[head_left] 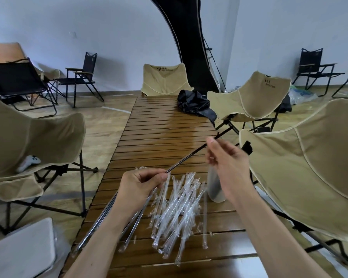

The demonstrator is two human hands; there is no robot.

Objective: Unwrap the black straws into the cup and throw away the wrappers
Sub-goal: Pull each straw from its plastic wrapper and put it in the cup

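A black straw (191, 155) slants above the slatted wooden table (165, 125). My right hand (227, 163) pinches its upper end; my left hand (143, 185) grips the lower end together with its clear wrapper (165, 184) and a few wrapped black straws (133, 221). A pile of empty clear wrappers (181, 209) lies on the table under my hands. The translucent cup (215, 187) stands just right of the pile, partly hidden behind my right hand.
Beige folding chairs stand at the left (28, 137), the far end (165, 79) and the right (309, 167). A crumpled black bag (195, 105) lies on the table's far end. Black chairs (80, 77) line the wall.
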